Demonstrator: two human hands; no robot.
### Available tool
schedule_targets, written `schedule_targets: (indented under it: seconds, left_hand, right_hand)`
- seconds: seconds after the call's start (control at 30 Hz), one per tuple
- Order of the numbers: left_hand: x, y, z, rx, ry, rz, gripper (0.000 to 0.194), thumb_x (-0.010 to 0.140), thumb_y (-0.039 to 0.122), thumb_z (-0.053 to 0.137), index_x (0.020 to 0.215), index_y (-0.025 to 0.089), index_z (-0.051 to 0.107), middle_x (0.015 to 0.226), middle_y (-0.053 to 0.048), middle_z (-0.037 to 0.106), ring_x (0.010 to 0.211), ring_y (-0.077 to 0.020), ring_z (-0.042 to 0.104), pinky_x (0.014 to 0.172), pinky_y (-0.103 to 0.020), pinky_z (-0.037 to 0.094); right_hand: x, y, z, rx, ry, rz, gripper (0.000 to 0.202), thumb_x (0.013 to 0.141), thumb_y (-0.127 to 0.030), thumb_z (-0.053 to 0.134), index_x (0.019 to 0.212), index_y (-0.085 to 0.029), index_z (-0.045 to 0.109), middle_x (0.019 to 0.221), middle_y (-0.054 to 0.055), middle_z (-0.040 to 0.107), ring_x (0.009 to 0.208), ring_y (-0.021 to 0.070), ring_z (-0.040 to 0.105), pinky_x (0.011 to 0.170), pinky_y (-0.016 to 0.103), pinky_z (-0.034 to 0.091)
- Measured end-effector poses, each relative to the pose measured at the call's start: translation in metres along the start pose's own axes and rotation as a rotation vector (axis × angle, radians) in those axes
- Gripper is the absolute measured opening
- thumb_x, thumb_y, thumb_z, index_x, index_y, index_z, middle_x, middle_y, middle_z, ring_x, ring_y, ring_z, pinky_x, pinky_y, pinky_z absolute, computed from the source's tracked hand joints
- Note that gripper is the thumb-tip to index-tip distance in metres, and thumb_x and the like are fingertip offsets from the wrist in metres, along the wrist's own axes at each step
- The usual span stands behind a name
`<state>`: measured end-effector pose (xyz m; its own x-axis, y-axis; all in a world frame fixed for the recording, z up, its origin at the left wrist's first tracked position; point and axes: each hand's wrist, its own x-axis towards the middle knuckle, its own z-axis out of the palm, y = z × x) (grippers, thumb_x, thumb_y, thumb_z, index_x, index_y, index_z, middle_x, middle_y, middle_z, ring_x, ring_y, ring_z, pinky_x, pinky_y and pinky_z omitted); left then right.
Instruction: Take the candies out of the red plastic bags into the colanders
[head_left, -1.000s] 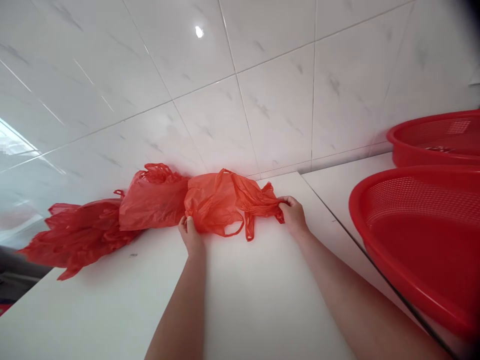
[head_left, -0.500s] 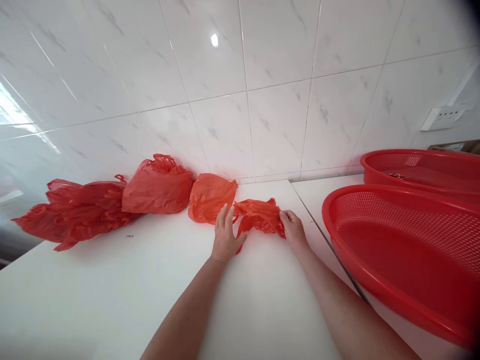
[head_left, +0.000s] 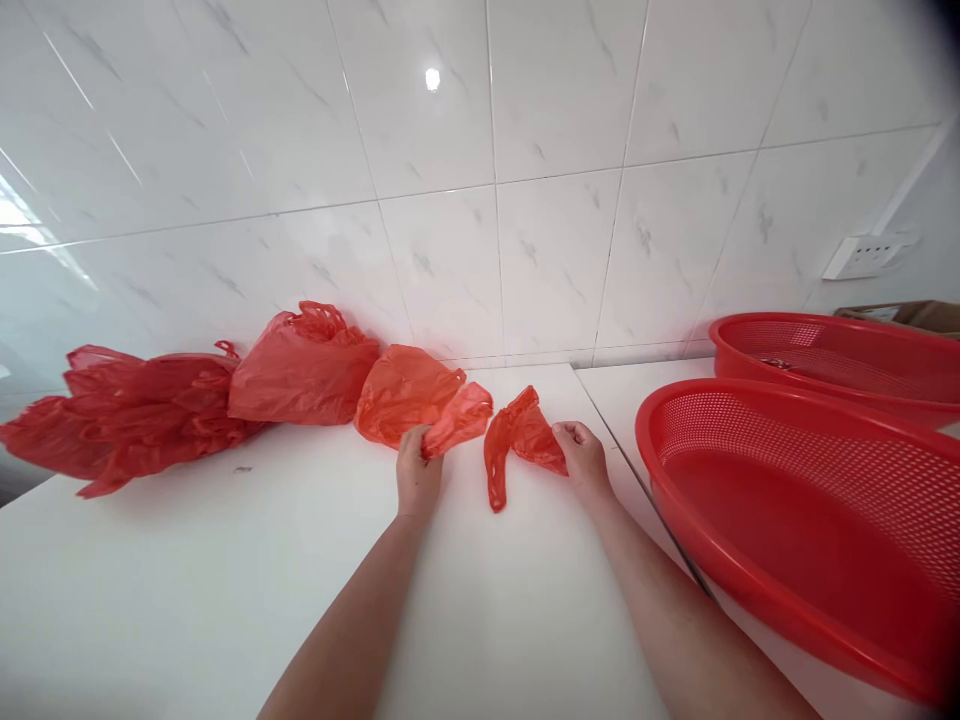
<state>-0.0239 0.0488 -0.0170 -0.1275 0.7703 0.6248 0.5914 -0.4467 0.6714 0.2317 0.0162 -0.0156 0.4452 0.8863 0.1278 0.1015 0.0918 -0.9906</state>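
My left hand [head_left: 418, 475] is closed on a crumpled, light red plastic bag [head_left: 463, 416], which overlaps the front of a flat orange-red bag bundle [head_left: 401, 385]. My right hand [head_left: 583, 458] pinches the right edge of a second red plastic bag [head_left: 534, 435]. One narrow strip of that second bag hangs toward me on the white tabletop. A gap shows between the two held bags. The fingertips of my left hand are partly hidden behind the plastic.
To the left lie a stuffed red bag [head_left: 304, 370] and a loose heap of red bags [head_left: 142, 415]. A red perforated basket [head_left: 697, 500] stands at the right, with another red basket [head_left: 750, 370] behind it. A tiled wall [head_left: 555, 270] with a socket [head_left: 862, 257] bounds the back.
My left hand, open before, has closed on a bag and moved left with it. A gap now parts the plastic between my hands. My right hand keeps its pinch.
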Motion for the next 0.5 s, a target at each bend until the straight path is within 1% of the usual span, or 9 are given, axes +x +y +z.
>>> schedule_targets:
  seconds: [0.07,0.1,0.17,0.23,0.3,0.33,0.37,0.43,0.5]
  left_hand:
    - [0.002,-0.001,-0.003,0.021,0.066,-0.035,0.042,0.08,0.027,0.057,0.122,0.024,0.051,0.123,-0.01,0.052,0.114,-0.0248,0.051,0.095,-0.042,0.045]
    - [0.002,-0.001,-0.005,0.058,0.059,-0.024,0.052,0.08,0.03,0.059,0.13,0.025,0.045,0.133,-0.011,0.046,0.123,-0.0273,0.044,0.1,-0.045,0.041]
    - [0.001,0.002,-0.005,0.182,-0.026,0.044,0.072,0.076,0.037,0.064,0.14,0.027,0.034,0.147,-0.013,0.029,0.136,-0.0333,0.027,0.107,-0.052,0.031]
    - [-0.003,0.007,-0.004,0.316,-0.174,0.168,0.082,0.071,0.046,0.069,0.142,0.027,0.033,0.154,-0.013,0.015,0.14,-0.0393,0.012,0.108,-0.059,0.022]
    - [-0.007,0.01,-0.002,0.384,-0.331,0.314,0.076,0.071,0.052,0.067,0.139,0.03,0.041,0.156,-0.01,0.009,0.141,-0.0407,0.007,0.109,-0.06,0.018]
    - [-0.008,0.011,0.001,0.396,-0.408,0.362,0.067,0.075,0.053,0.063,0.136,0.032,0.045,0.157,-0.008,0.01,0.141,-0.0393,0.008,0.109,-0.059,0.017]
    - [-0.009,0.011,0.004,0.405,-0.482,0.375,0.057,0.079,0.052,0.058,0.132,0.034,0.049,0.156,-0.006,0.013,0.141,-0.0371,0.011,0.11,-0.057,0.018]
    - [-0.006,0.007,0.012,0.429,-0.586,0.294,0.043,0.087,0.047,0.047,0.128,0.034,0.054,0.153,-0.005,0.025,0.14,-0.0328,0.019,0.11,-0.054,0.021]
    - [0.001,0.001,0.024,0.479,-0.578,0.141,0.041,0.09,0.044,0.04,0.127,0.031,0.055,0.149,-0.007,0.035,0.138,-0.0311,0.025,0.109,-0.054,0.023]
  right_hand:
    - [0.0,0.0,0.001,-0.047,0.016,-0.028,0.045,0.072,-0.051,0.06,0.106,-0.02,0.059,0.098,0.006,0.061,0.091,0.021,0.057,0.074,0.03,0.046]
    - [0.0,0.0,0.003,-0.088,0.016,-0.045,0.052,0.071,-0.049,0.062,0.114,-0.021,0.055,0.104,0.006,0.059,0.096,0.0214,0.057,0.076,0.03,0.046]
    - [-0.002,0.0,0.006,-0.219,0.01,-0.092,0.066,0.066,-0.044,0.066,0.126,-0.023,0.048,0.113,0.008,0.056,0.102,0.0229,0.054,0.079,0.031,0.045]
    - [-0.003,0.001,0.007,-0.363,0.006,-0.145,0.07,0.062,-0.038,0.069,0.128,-0.026,0.048,0.114,0.008,0.055,0.104,0.0249,0.053,0.081,0.033,0.044]
    - [-0.003,0.003,0.005,-0.413,0.024,-0.17,0.059,0.063,-0.031,0.067,0.12,-0.026,0.056,0.108,0.006,0.059,0.101,0.0249,0.053,0.081,0.034,0.042]
    - [-0.002,0.004,0.002,-0.385,0.051,-0.157,0.048,0.065,-0.029,0.063,0.112,-0.026,0.061,0.101,0.005,0.061,0.096,0.024,0.054,0.08,0.033,0.041]
    - [-0.001,0.005,-0.002,-0.337,0.085,-0.13,0.036,0.067,-0.027,0.06,0.103,-0.024,0.064,0.094,0.004,0.063,0.09,0.0227,0.056,0.077,0.033,0.041]
    - [0.002,0.006,-0.011,-0.234,0.171,-0.058,0.022,0.073,-0.028,0.051,0.09,-0.021,0.064,0.084,0.003,0.064,0.077,0.0204,0.056,0.071,0.032,0.041]
    - [0.003,0.006,-0.019,-0.179,0.241,-0.017,0.023,0.078,-0.031,0.045,0.088,-0.019,0.062,0.078,0.004,0.063,0.07,0.0196,0.055,0.065,0.032,0.042]
